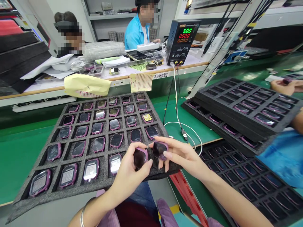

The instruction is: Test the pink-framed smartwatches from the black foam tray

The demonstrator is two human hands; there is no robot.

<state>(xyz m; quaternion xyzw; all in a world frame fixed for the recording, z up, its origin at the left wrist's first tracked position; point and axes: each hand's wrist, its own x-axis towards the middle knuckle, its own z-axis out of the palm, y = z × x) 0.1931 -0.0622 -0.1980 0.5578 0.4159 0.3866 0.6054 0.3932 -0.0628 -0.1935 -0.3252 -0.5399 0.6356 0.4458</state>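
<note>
My left hand (132,170) grips a purple-rimmed smartwatch (140,157) with a dark screen, thumb and fingers on its edges. Close beside it, my right hand (180,154) pinches a second purple smartwatch (159,149), its screen dark too. Both watches are held above the near right corner of a grey foam tray (107,124). Rows of similar strapless watches sit in the tray's square pockets. One watch (147,118) there shows a yellow face, and some in the near row, such as this lit watch (91,169), have white screens.
A power supply (183,42) with lit digits stands on the shelf behind; its white cable (201,143) loops onto the green bench (170,121). Stacked foam trays (262,101) of watches lie right, near a co-worker's hands (285,86). Two people (136,31) sit beyond the shelf.
</note>
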